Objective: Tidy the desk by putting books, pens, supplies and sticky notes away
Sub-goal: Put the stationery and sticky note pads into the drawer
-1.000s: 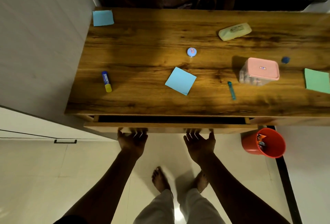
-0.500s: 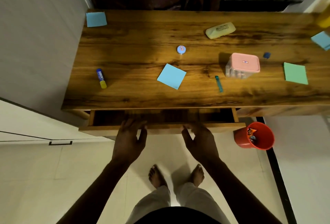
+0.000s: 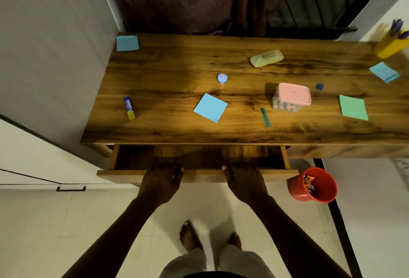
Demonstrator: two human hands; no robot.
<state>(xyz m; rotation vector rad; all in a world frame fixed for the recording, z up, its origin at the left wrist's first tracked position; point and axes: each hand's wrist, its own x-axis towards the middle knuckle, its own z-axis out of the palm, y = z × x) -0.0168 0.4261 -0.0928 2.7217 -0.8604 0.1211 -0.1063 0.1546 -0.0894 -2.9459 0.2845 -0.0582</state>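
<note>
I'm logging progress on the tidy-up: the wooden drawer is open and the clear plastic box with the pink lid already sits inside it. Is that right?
Not quite. The wooden drawer is open, but the clear plastic box with the pink lid is not inside it. The box stands on top of the wooden desk, right of centre, as the head view shows.

Blue sticky pads: three
Green sticky pad: one
Glue stick: one
Pink-lidded box: one
Yellow case: one
Round tin: one
Teal pen: one
</note>
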